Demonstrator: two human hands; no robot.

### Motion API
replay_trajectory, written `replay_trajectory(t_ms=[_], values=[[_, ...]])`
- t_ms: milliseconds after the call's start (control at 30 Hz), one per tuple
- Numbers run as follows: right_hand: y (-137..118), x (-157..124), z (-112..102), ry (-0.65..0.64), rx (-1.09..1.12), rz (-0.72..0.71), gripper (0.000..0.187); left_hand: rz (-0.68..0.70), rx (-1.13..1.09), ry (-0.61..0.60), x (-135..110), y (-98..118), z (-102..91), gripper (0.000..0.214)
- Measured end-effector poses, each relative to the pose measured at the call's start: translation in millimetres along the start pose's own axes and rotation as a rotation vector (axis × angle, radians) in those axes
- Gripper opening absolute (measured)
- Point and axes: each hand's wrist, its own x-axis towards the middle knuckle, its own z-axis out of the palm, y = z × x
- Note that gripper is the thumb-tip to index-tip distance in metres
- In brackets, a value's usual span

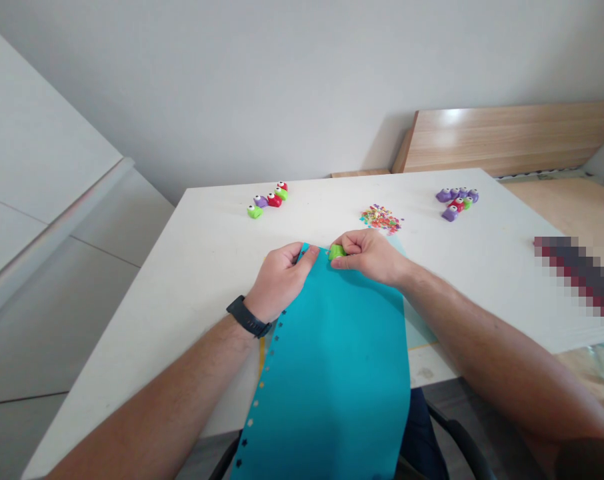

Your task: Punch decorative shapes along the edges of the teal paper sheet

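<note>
A turquoise paper sheet [337,367], star-holed down its left edge, overhangs the white table's [207,267] near edge, its far-left corner pinched in our left hand [282,277]. Our right hand [371,255] grips a small lime-green plastic punch [337,251] at the sheet's far edge; we do best keeping paper taut and punch square. Multicoloured confetti [381,219] lies toward the table's far edge.

- Sheet [342,360]: turquoise, one edge patterned with stars
- Punch [337,253]: lime green
- Confetti [381,219]: multicoloured
- Table [207,247]: white
- Wristband [249,318]: black
- Panel [497,139]: light brown wood grain
</note>
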Motion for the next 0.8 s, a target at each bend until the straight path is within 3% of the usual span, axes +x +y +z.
replay_trajectory(t_ms=[800], values=[[-1.1, 0.0, 0.6, 0.021, 0.022, 0.006, 0.057, -0.001, -0.033, 0.01, 0.4, 0.2, -0.2, 0.044]])
